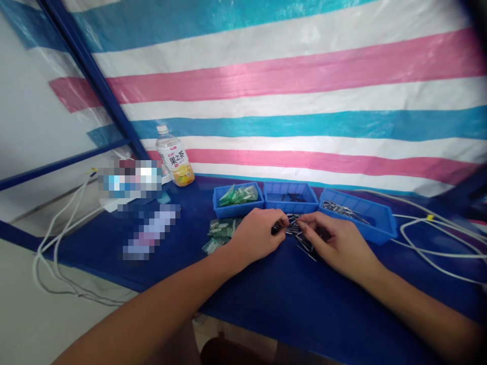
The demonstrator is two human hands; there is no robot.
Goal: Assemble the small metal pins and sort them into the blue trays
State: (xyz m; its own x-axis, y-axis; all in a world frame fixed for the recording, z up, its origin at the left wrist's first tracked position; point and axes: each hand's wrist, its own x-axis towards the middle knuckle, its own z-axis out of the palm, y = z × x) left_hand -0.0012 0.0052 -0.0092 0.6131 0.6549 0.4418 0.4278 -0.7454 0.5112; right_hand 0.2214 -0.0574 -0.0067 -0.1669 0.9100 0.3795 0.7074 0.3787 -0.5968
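Left hand (255,239), right hand (337,246) palm-down, nearly meeting

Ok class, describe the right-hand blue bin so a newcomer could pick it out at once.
On the dark blue table, under the striped sheet, three blue plastic bins stand in a row. The rightmost, just past the person's right hand, is the one. Set at a slant, it holds many slim silver-and-dark pieces; the others hold green packets or only a few.

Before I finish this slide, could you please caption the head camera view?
The left hand and right hand handle small dark metal pieces in front of three blue plastic trays.
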